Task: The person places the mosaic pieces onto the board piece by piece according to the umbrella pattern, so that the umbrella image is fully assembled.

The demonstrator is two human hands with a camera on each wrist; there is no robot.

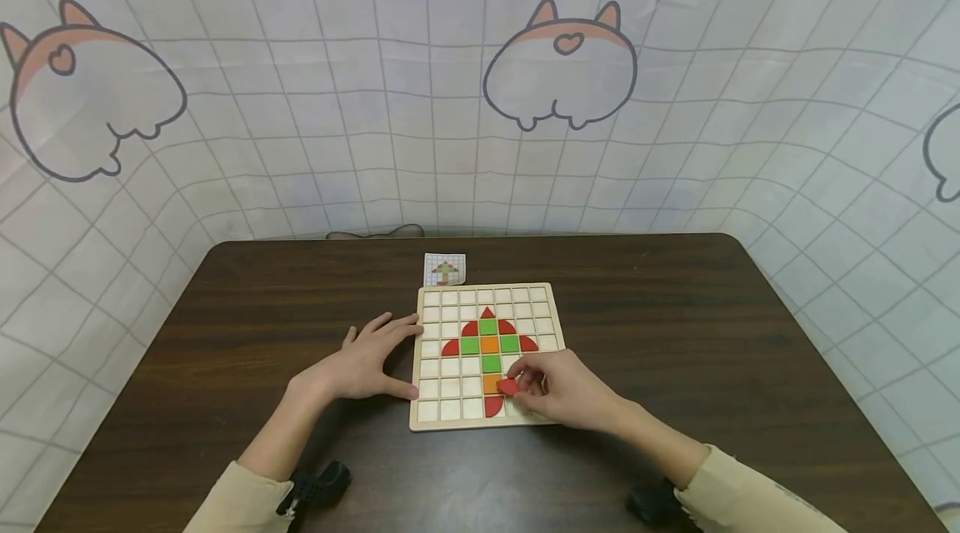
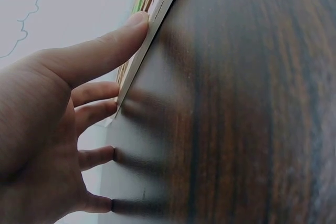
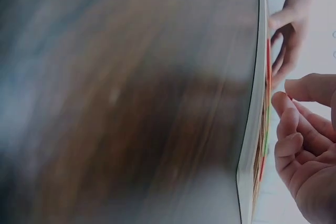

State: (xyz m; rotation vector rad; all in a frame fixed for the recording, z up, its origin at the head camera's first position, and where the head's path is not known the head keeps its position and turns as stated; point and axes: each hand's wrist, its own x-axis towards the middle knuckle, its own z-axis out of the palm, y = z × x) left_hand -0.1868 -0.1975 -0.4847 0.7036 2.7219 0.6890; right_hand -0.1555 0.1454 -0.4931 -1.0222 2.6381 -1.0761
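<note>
A wooden grid board point(image 1: 442, 295) lies on the table, with red, green and orange tiles forming an arrow-like pattern in its cells. My left hand point(image 1: 360, 365) has its fingers spread along the board's left edge; in the left wrist view the thumb point(image 2: 113, 45) touches that edge. Over the lower right of the pattern, my right hand point(image 1: 566, 390) pinches a red rounded tile point(image 1: 508, 386) between thumb and fingers. The held tile is beside an orange tile point(image 1: 491, 384), above a red quarter-round tile point(image 1: 493, 406). In the right wrist view the fingers mostly hide the held tile.
A small pattern card point(image 1: 445, 269) lies behind the board's back left corner, showing a similar coloured shape. The dark wooden table point(image 1: 660, 300) extends on both sides. A white gridded curtain point(image 1: 450, 100) hangs behind it. Black wrist bands sit at both sleeves.
</note>
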